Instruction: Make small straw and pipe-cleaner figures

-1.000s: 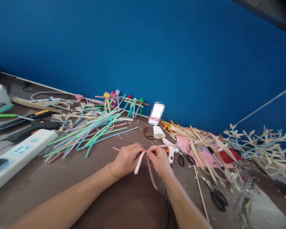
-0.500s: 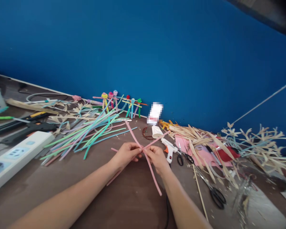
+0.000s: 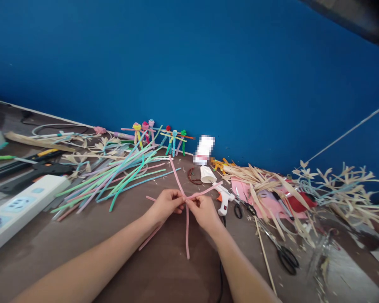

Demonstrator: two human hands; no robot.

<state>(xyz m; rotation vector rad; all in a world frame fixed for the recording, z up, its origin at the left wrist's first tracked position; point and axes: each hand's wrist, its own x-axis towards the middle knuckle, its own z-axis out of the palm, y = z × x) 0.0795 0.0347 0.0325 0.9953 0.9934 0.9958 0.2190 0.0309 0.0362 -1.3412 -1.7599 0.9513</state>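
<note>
The left hand [image 3: 166, 206] and right hand [image 3: 204, 211] each pinch the crossed pink pipe cleaners [image 3: 187, 233] at their crossing, close together, just left of the white glue gun [image 3: 223, 203], loose ends sticking out around them.

Pixelated white item [image 3: 204, 150] at 12 o'clock; power strip [image 3: 22, 212] cut off at 8; pink pipe cleaner [image 3: 178, 179] crossing hidden by left hand [image 3: 166, 206], right hand [image 3: 204, 212].

readable text: none | pixelated white object [image 3: 204, 150]: blurred, cannot be read
</note>
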